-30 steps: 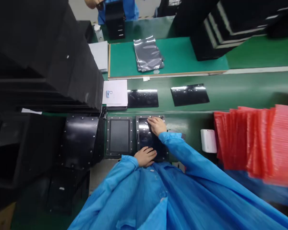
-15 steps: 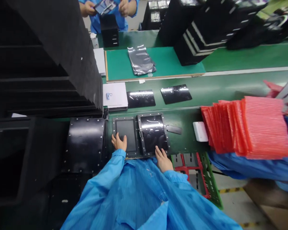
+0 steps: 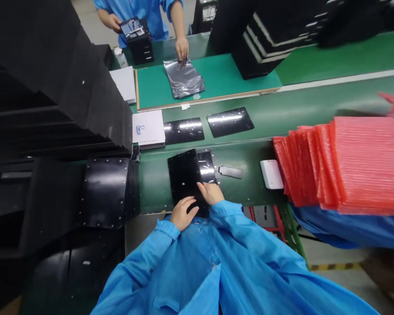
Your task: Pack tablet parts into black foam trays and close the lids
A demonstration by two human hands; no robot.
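Observation:
A black hinged fixture (image 3: 207,162) lies at the near edge of the green bench. Its left leaf, a black studded lid (image 3: 184,175), stands tilted over the glossy right half. My left hand (image 3: 183,213) grips the lid's near corner with fingers curled under it. Just right of it, my right hand (image 3: 210,193) is closed on the lid's near right edge. Both arms wear blue sleeves.
Two glossy black panels (image 3: 184,130) (image 3: 230,121) and a white paper pad (image 3: 147,127) lie on the belt beyond. A small black strip (image 3: 230,172), a white box (image 3: 271,173) and red bubble bags (image 3: 348,166) sit right. Black tray stacks (image 3: 52,87) rise left. A co-worker's hand (image 3: 183,47) touches silver bags (image 3: 183,78).
The fixture lay open with both halves flat; its left leaf has swung up and over toward the right half. My left hand moved right, and both hands now hold the lid.

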